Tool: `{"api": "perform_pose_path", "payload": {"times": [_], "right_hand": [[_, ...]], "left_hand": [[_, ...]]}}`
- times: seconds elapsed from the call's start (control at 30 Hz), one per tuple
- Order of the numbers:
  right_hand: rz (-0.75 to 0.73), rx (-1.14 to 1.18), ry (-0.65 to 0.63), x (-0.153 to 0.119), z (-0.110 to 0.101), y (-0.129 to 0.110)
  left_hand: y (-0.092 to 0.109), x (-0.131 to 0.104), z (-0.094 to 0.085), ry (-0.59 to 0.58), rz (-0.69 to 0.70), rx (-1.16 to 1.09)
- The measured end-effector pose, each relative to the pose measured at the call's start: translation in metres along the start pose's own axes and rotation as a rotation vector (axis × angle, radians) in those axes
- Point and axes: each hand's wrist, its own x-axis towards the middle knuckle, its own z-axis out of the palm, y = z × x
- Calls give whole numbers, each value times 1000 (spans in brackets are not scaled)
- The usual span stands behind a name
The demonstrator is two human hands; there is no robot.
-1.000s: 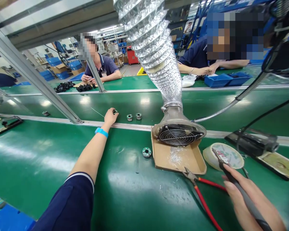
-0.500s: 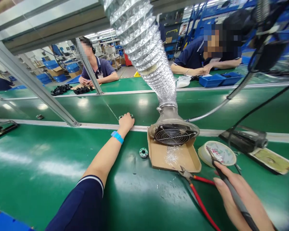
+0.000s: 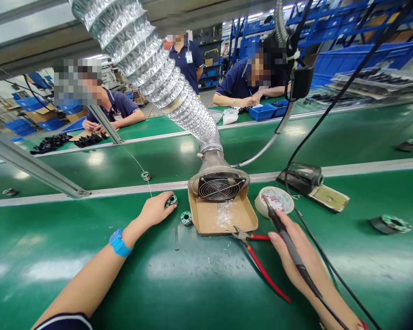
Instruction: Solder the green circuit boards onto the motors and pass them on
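Observation:
My left hand (image 3: 155, 209), with a blue wristband on its wrist, has thumb and fingers closed round a motor stator (image 3: 172, 200) with a green circuit board on top. A second stator (image 3: 186, 218) sits just right of it, beside a cardboard tray (image 3: 206, 224) holding clear clippings. In my right hand (image 3: 301, 247) is a soldering iron (image 3: 285, 233), held like a pen. Its tip is over a round tub (image 3: 261, 210) with reddish-white bits inside. Red-handled cutters (image 3: 261, 260) lie open-jawed on the green bench, close to my right hand.
A fume extractor fan (image 3: 221, 188) on a silver duct (image 3: 179, 91) stands over the tray. Right of it is an iron stand (image 3: 303, 176) with a sponge, and another stator (image 3: 389, 224). More stators (image 3: 146, 176) lie on the strip behind the rail. Co-workers are across the bench.
My left hand has drawn back from beyond the rail to the near bench with the stator. The view has shifted right. The iron remains in my right hand, its tip over the tub.

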Motion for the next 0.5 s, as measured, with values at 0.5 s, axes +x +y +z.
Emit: {"api": "perform_pose_path", "payload": {"times": [0.5], "right_hand": [[201,51,179,-23,-31,-53]], "left_hand": [[2,-70,19,89,-46,-534]]}}
